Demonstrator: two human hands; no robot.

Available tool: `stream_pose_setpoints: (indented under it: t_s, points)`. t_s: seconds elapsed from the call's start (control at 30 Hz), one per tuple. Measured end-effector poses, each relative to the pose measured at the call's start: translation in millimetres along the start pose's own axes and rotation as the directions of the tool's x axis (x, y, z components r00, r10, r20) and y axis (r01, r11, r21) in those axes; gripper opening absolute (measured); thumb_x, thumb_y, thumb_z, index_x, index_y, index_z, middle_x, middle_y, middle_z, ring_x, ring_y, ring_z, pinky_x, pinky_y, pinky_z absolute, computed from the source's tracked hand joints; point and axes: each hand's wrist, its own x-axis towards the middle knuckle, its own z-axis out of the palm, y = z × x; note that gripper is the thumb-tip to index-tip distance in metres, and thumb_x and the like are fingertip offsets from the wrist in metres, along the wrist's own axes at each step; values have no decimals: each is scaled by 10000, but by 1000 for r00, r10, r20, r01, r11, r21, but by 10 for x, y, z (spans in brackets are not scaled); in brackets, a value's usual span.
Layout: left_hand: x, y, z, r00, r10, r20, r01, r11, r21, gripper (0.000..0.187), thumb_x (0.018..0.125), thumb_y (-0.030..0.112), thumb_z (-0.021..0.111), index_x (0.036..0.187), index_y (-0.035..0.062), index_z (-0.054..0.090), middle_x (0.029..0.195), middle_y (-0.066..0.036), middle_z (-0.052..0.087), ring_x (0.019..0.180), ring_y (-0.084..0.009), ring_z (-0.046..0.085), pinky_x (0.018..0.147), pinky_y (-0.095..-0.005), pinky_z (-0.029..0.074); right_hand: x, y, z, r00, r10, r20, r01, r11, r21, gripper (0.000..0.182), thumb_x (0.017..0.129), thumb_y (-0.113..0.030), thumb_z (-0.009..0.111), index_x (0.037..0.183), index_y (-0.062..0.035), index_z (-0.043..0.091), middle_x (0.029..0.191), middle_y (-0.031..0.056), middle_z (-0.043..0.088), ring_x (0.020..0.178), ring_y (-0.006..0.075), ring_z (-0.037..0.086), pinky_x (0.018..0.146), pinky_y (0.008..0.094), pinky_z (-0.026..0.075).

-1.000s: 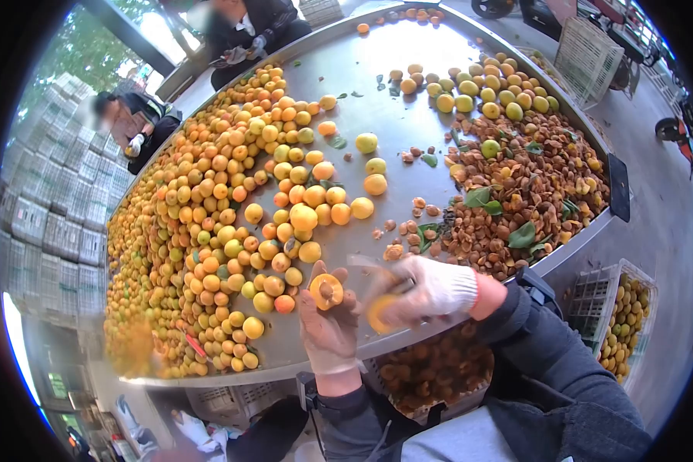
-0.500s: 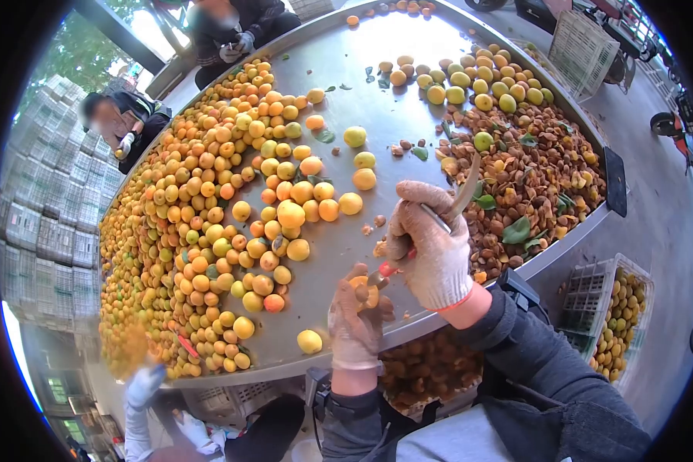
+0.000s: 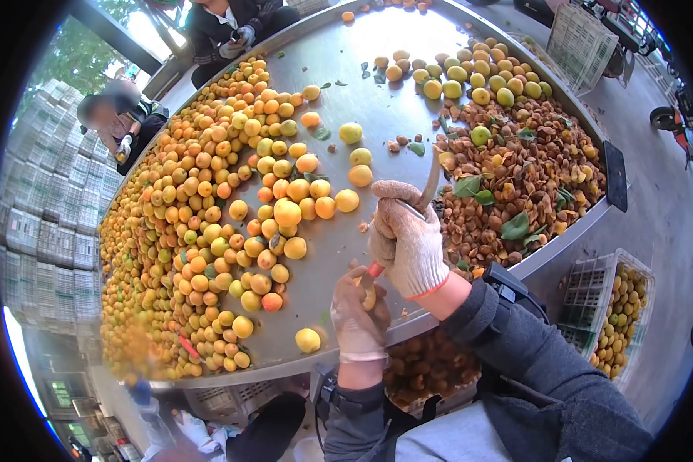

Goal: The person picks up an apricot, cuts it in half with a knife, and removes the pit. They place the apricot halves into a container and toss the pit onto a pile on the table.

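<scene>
My gloved left hand is closed around an orange fruit, low at the middle of the metal table. Just above it, my gloved right hand grips a tool with a red part that points down at the fruit. A curved pale piece of the tool sticks up past my right fingers. Left of my hands spreads a big pile of orange and yellow fruit. A heap of brown stones and scraps with green leaves lies to the right.
A lone yellow fruit rests near the front edge. Crates of fruit stand at the right, and a bin of brown pieces is below the table. Co-workers sit along the far left; another person's arm shows at the lower left.
My right hand has moved left and slightly up with the tool. The fruit in my left hand is now more hidden by the fingers. The co-worker's hand at lower left has shifted down.
</scene>
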Motion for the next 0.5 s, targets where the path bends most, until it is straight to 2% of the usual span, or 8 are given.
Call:
stream_pose_setpoints:
  t_s: [0.07,0.1,0.17,0.3,0.37,0.4,0.43,0.5]
  points:
    - [-4,43,-54,975,-166,150,196,959,-206,391,970,435,461,1165,102,527,717,-61,577,459,-112,466,399,-201,364,135,46,-79,996,86,-12,-84,991,101,166,921,-52,512,1049,-87,611,613,-22,416,410,79,330,360,243,262]
    - [21,31,-103,975,-166,149,195,959,-206,391,970,435,461,1165,102,527,717,-61,577,459,-112,466,399,-201,364,171,66,-104,985,171,-17,-164,966,202,178,938,-67,487,1078,-95,593,577,-22,355,397,81,290,353,230,246]
    - [102,-30,-208,908,-249,337,368,859,-355,417,972,463,439,1210,126,497,722,-71,585,430,-122,441,383,-202,343,189,116,-136,979,204,-28,-194,960,204,177,939,-68,479,1077,-104,584,577,-23,346,399,82,284,352,228,239]
    - [157,32,-251,919,-176,354,333,827,-453,335,969,318,516,1232,111,487,814,-97,600,507,-129,513,387,-213,381,186,6,-75,987,155,-46,-145,974,172,181,938,-70,469,1078,-112,576,575,-27,332,397,83,277,347,231,225]
    - [212,62,-269,998,23,65,2,927,-375,387,920,134,602,1277,95,456,976,-134,597,674,-164,610,485,-257,510,131,-79,-90,997,78,13,-78,993,89,173,926,-65,497,1060,-103,599,589,-24,390,404,76,322,343,234,247]
    - [203,92,-280,998,27,62,-1,926,-378,387,920,134,602,1277,95,456,976,-134,597,674,-164,610,485,-257,510,53,-158,-20,1000,18,7,-17,989,-148,175,912,-52,520,1051,-92,617,615,-17,442,423,74,370,348,237,280]
    - [191,134,-287,996,54,74,-22,923,-383,441,888,70,622,1291,87,444,1041,-149,582,746,-198,628,590,-305,549,4,-204,14,999,-44,17,47,926,-375,177,897,-38,544,1042,-82,635,641,-10,494,442,72,419,353,240,313]
    - [215,180,-283,993,84,86,-45,920,-388,501,857,5,642,1305,79,432,1106,-164,567,819,-232,646,694,-354,587,-11,-141,-66,994,-51,94,92,858,-505,178,878,-15,570,1022,-59,663,689,-1,560,488,58,478,378,235,365]
